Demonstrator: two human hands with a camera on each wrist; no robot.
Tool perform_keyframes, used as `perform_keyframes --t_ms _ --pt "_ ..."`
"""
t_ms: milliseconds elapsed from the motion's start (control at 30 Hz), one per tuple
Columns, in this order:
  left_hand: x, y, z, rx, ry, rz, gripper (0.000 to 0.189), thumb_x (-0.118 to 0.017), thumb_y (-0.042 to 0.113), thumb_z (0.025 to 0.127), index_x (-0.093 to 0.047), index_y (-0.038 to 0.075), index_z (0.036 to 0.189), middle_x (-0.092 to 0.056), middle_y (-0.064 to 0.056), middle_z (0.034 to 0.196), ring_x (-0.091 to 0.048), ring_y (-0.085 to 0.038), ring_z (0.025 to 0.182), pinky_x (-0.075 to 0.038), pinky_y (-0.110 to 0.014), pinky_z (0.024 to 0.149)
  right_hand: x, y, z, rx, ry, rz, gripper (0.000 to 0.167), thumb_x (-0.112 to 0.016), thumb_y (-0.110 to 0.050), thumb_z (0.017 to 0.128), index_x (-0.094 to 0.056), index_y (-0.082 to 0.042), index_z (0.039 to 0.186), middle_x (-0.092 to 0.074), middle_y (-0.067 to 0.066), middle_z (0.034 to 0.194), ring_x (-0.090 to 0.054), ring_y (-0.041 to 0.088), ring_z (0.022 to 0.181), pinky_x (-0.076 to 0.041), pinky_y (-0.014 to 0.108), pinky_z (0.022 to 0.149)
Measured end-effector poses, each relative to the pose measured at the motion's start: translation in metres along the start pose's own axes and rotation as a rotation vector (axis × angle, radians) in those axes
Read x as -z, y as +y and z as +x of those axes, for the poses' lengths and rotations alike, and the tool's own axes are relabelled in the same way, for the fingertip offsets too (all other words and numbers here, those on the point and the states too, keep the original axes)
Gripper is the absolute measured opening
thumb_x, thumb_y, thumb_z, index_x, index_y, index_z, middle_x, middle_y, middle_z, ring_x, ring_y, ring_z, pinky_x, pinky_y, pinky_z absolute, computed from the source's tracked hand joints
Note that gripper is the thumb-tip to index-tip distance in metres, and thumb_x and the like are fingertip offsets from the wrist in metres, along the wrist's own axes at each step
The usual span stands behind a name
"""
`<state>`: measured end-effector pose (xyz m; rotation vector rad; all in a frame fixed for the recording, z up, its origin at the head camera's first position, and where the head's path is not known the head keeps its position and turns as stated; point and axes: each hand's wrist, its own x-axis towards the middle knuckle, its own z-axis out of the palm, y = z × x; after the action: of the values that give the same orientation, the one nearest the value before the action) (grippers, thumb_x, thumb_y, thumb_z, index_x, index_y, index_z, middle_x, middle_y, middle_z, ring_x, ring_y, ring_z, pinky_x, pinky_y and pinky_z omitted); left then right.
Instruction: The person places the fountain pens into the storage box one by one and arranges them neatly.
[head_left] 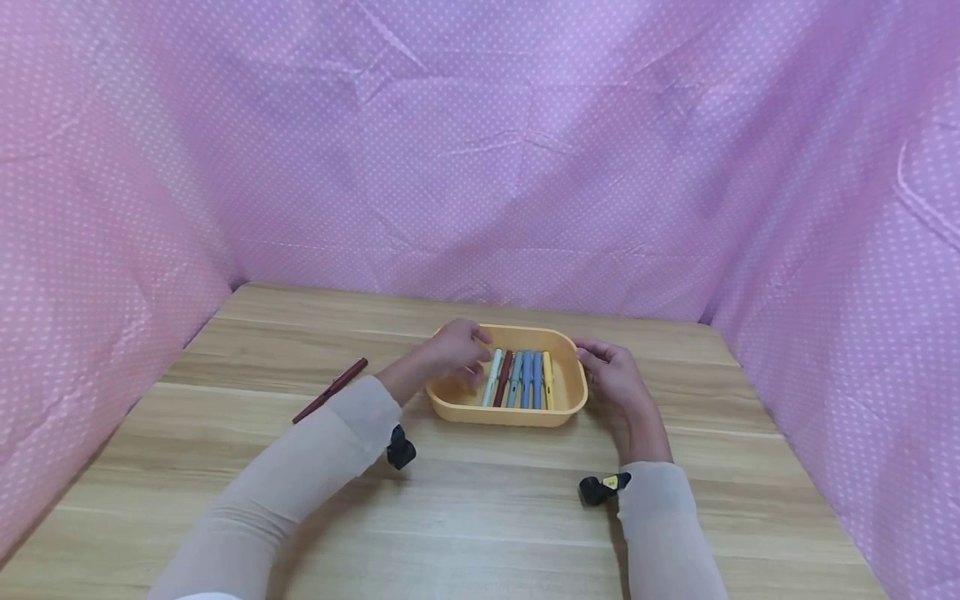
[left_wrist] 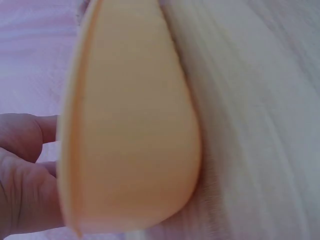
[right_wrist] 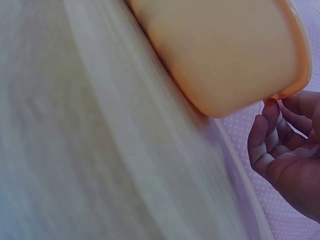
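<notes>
A yellow plastic tray (head_left: 504, 416) stands on the table, several pens side by side in it. From left to right show a mint pen (head_left: 491, 377), a dark red pen (head_left: 504, 379), a grey-green pen (head_left: 515, 380), blue ones (head_left: 527, 380) and a yellow pen (head_left: 548, 381). My left hand (head_left: 453, 350) reaches over the tray's left end, loosely bent fingers inside, left of the mint pen, holding nothing visible. In the left wrist view the tray's wall (left_wrist: 135, 115) hides its fingertips. At the right end, my right hand (head_left: 615, 375) pinches the rim between thumb and fingers.
Another dark red pen (head_left: 330, 390) lies slanted on the wooden table (head_left: 480, 517), left of the tray and beside the left forearm. Pink dotted cloth (head_left: 480, 167) hangs behind the table and along both sides. Each wrist carries a small black camera (head_left: 401, 448).
</notes>
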<state>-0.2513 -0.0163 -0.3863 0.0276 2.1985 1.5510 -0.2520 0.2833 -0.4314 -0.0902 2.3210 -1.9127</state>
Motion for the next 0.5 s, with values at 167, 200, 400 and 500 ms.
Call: perform_keyframes --t_ms 167,200,400,500 --pt "0.012 0.008 -0.003 -0.029 -0.035 -0.025 0.040 -0.065 -0.001 0.096 -0.054 -0.003 0.135 -0.064 -0.020 0.115 -0.068 -0.030 0.086 -0.065 -0.038 0.072 -0.003 0.001 0.001 -0.021 0.020 0.030 0.039 -0.059 -0.015 0.105 -0.059 0.007 0.137 -0.071 0.001 0.108 -0.059 0.005 0.082 -0.053 0.017 0.071" --pt "0.015 0.010 -0.003 -0.036 -0.043 -0.029 0.041 -0.065 -0.001 0.096 -0.054 -0.003 0.135 -0.063 -0.020 0.117 -0.068 -0.031 0.089 -0.065 -0.038 0.073 -0.003 0.001 0.002 -0.029 0.021 0.034 0.039 -0.059 -0.015 0.105 -0.059 0.006 0.137 -0.071 0.000 0.107 -0.060 0.005 0.083 -0.054 0.017 0.072" --pt "0.038 0.016 -0.008 -0.101 -0.091 -0.028 0.046 -0.064 0.002 0.098 -0.050 -0.002 0.141 -0.059 -0.028 0.127 -0.064 -0.043 0.109 -0.065 -0.038 0.078 -0.007 0.000 0.004 -0.030 0.027 0.045 0.039 -0.059 -0.015 0.105 -0.059 0.006 0.137 -0.071 0.001 0.107 -0.060 0.005 0.082 -0.054 0.017 0.072" --pt "0.050 0.017 -0.011 -0.113 -0.101 -0.019 0.050 -0.063 0.004 0.099 -0.046 -0.002 0.146 -0.057 -0.031 0.132 -0.062 -0.046 0.114 -0.064 -0.038 0.080 -0.008 -0.001 0.005 -0.014 0.028 0.028 0.039 -0.059 -0.015 0.105 -0.059 0.007 0.137 -0.071 0.002 0.107 -0.058 0.005 0.078 -0.053 0.017 0.069"
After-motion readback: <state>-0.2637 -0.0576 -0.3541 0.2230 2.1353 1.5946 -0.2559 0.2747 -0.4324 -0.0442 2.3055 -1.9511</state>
